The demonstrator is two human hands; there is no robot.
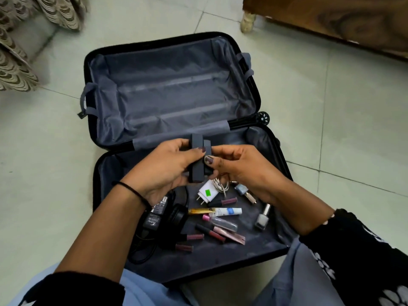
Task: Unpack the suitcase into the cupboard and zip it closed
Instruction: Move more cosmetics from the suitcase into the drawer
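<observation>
The suitcase lies wide open on the tiled floor, both halves flat and the grey lining showing. The far half holds nothing but its straps. The person sits at the near half with both hands raised over it.

The left hand is curled round a slim dark grey box, holding it upright, thumb across its front. The right hand pinches a second dark box that stands touching the first on its right side; thumb and fingertips close on it.

Below the hands, small things are scattered over the near half's lining:
- a white charger plug with its coiled cable
- a black power adapter and its cord at the left edge
- a round black object just beside the adapter
- a white and blue tube
- several dark red lip glosses
- a grey nail polish bottle lying near the right wall

One suitcase wheel sticks out at the hinge on the right. A piece of wooden furniture stands at the far right, well apart from the case, and patterned fabric hangs at the far left
</observation>
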